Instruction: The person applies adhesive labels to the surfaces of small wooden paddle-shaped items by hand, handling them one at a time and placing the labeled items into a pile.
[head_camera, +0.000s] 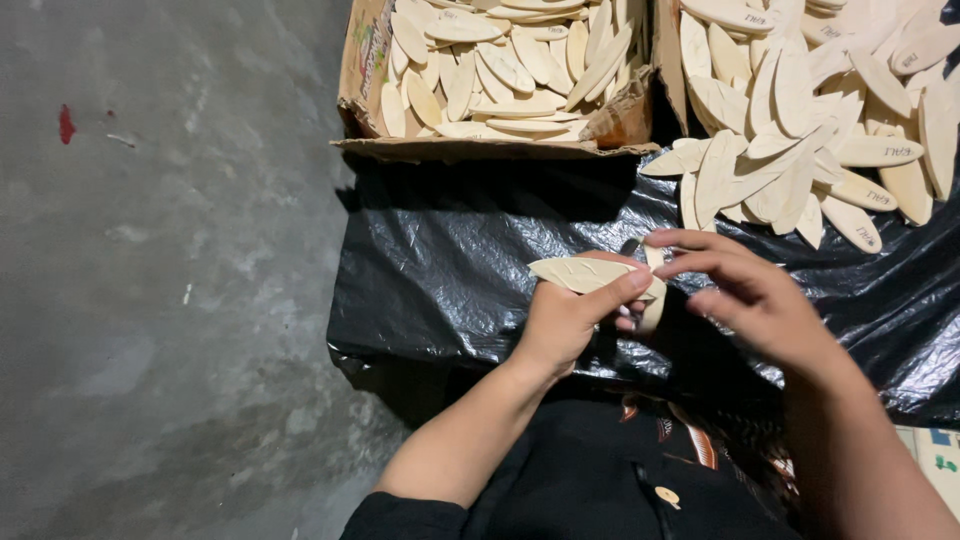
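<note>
Left hand (565, 320): your fingers grip a stack of wooden ovals (585, 273).
Right hand (745, 290): fingers pinch the stack's right end.
Cardboard box (365, 70): above the stack.

Under my hands a black plastic sheet (450, 260) covers whatever I work on, shiny and wrinkled, running from mid-frame to the right edge. On it, at upper right, lies a loose heap of pale oval wooden pieces (800, 150) that spills down toward the centre, and at top centre a cardboard box (365, 60) full of the same pieces sits at the sheet's far edge, its torn flap hanging over the plastic. Grey concrete floor (160, 300) fills the left of the frame, with a small red mark (66, 123) at upper left.
</note>
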